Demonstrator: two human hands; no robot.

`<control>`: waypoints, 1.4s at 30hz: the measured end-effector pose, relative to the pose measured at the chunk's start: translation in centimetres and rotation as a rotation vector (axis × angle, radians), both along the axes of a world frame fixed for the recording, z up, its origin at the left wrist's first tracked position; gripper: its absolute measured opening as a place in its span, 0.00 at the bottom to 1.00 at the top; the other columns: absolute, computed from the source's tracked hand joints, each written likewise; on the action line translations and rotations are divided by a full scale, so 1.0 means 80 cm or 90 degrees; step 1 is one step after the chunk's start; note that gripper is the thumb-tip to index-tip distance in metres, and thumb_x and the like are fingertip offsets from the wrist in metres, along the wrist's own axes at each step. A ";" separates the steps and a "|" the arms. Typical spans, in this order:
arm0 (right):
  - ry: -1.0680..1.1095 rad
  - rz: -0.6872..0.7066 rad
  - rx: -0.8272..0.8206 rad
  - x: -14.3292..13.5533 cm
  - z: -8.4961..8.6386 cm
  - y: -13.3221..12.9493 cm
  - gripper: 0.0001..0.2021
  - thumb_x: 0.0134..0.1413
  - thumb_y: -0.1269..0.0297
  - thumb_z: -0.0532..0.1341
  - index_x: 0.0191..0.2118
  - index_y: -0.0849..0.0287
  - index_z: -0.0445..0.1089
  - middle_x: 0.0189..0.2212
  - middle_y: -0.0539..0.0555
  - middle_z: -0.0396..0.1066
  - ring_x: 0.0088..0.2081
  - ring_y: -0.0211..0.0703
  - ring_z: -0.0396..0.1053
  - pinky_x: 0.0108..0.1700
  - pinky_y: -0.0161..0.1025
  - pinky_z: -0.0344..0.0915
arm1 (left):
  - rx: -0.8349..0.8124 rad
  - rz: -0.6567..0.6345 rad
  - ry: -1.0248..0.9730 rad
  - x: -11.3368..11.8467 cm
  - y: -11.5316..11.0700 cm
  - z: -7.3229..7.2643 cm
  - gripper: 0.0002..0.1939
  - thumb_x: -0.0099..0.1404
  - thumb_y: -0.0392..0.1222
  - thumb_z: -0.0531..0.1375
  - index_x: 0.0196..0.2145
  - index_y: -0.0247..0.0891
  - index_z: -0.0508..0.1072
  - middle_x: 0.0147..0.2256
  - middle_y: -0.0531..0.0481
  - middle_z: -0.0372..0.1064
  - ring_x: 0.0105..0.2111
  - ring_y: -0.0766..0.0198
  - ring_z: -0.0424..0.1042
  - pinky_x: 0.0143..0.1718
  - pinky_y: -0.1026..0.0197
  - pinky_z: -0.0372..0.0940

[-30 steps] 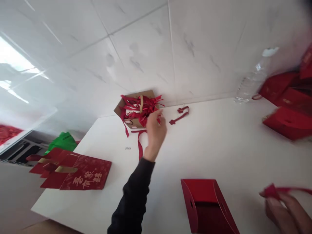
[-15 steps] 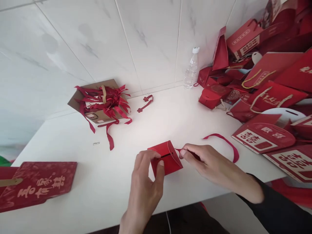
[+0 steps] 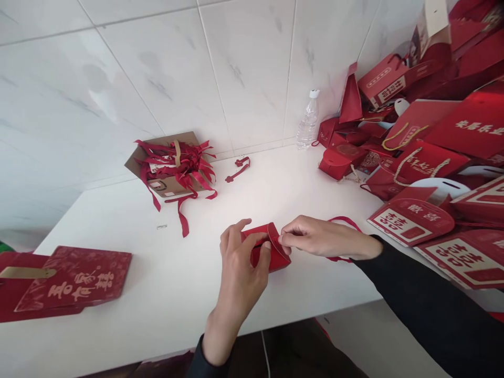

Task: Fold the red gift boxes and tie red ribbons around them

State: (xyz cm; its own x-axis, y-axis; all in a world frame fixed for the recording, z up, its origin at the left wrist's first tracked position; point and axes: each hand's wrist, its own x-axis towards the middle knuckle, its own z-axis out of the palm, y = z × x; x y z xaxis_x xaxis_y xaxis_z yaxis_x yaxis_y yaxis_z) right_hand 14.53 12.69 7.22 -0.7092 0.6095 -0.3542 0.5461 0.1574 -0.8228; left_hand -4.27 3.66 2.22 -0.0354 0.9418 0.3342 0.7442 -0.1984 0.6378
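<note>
A small red box [image 3: 277, 258] rests on the white table near its front edge. My left hand [image 3: 244, 258] grips the box from the left, its thumb and index finger at the opening in the top. At the right flap of the box, my right hand [image 3: 305, 237] is closed with thumb and fingers pinched together. Whatever lies between those fingertips is mostly hidden. A red ribbon [image 3: 346, 220] curves on the table behind my right hand and wrist.
An open cardboard box [image 3: 169, 185] full of red ribbons stands at the back left. A clear bottle [image 3: 307, 123] is by the wall. Red gift boxes [image 3: 417, 210] pile up at right, and a flat red bag [image 3: 82, 278] lies at left.
My right hand has moved left, up against the box flap, and the ribbon end seen there earlier is now hidden. My left fingers have shifted over the box opening. The camera view has shifted slightly.
</note>
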 end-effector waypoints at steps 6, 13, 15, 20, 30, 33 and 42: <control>-0.009 0.048 0.012 -0.001 -0.007 0.009 0.17 0.65 0.59 0.54 0.30 0.59 0.74 0.22 0.46 0.62 0.21 0.35 0.53 0.26 0.37 0.49 | -0.066 0.015 -0.153 0.006 0.003 0.001 0.08 0.70 0.41 0.58 0.35 0.44 0.77 0.50 0.44 0.69 0.62 0.49 0.60 0.54 0.44 0.66; 0.138 -0.119 0.256 -0.009 -0.003 -0.009 0.16 0.66 0.56 0.60 0.56 0.53 0.68 0.55 0.55 0.69 0.58 0.48 0.64 0.50 0.41 0.66 | -0.012 0.058 -0.288 0.001 0.002 0.011 0.06 0.71 0.44 0.59 0.35 0.45 0.75 0.51 0.45 0.68 0.64 0.52 0.60 0.60 0.46 0.62; 0.157 -0.082 0.269 -0.017 0.001 -0.014 0.12 0.68 0.57 0.58 0.52 0.53 0.71 0.54 0.55 0.70 0.58 0.48 0.64 0.52 0.42 0.65 | 0.003 0.066 -0.345 0.001 0.000 0.014 0.07 0.71 0.46 0.60 0.35 0.45 0.75 0.53 0.45 0.67 0.65 0.52 0.59 0.59 0.48 0.63; 0.162 -0.058 0.217 -0.031 0.007 -0.019 0.08 0.70 0.60 0.58 0.39 0.55 0.72 0.42 0.51 0.73 0.45 0.43 0.69 0.48 0.40 0.65 | 0.016 0.120 -0.371 -0.003 -0.017 0.011 0.08 0.71 0.49 0.60 0.45 0.47 0.74 0.56 0.46 0.67 0.60 0.54 0.65 0.58 0.50 0.64; 0.080 -0.015 0.305 -0.043 -0.012 -0.026 0.07 0.66 0.69 0.57 0.34 0.55 0.66 0.44 0.55 0.69 0.51 0.48 0.66 0.50 0.44 0.67 | -0.038 0.160 -0.323 -0.010 -0.039 -0.020 0.20 0.70 0.45 0.60 0.58 0.46 0.64 0.45 0.46 0.70 0.46 0.58 0.72 0.46 0.52 0.71; 0.073 -0.019 0.304 -0.044 -0.013 -0.025 0.07 0.65 0.69 0.57 0.33 0.56 0.66 0.45 0.56 0.69 0.52 0.49 0.67 0.52 0.45 0.67 | -0.042 0.156 -0.355 -0.011 -0.040 -0.019 0.17 0.71 0.44 0.58 0.57 0.45 0.65 0.43 0.47 0.70 0.44 0.60 0.73 0.44 0.55 0.72; 0.061 0.006 0.259 -0.049 -0.013 -0.020 0.07 0.64 0.67 0.58 0.33 0.55 0.69 0.48 0.57 0.69 0.56 0.52 0.65 0.58 0.49 0.65 | -0.046 0.160 -0.358 -0.007 -0.048 -0.020 0.16 0.71 0.45 0.59 0.55 0.45 0.67 0.44 0.46 0.71 0.45 0.60 0.73 0.44 0.56 0.72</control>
State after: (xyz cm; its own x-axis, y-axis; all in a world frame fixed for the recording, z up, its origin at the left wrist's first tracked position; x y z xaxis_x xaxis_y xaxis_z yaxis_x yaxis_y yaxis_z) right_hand 10.59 11.11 6.22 -0.7332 0.6798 -0.0177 0.4669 0.4844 -0.7398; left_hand -4.86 -0.14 0.65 -0.4108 0.9016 0.1357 0.3080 -0.0029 0.9514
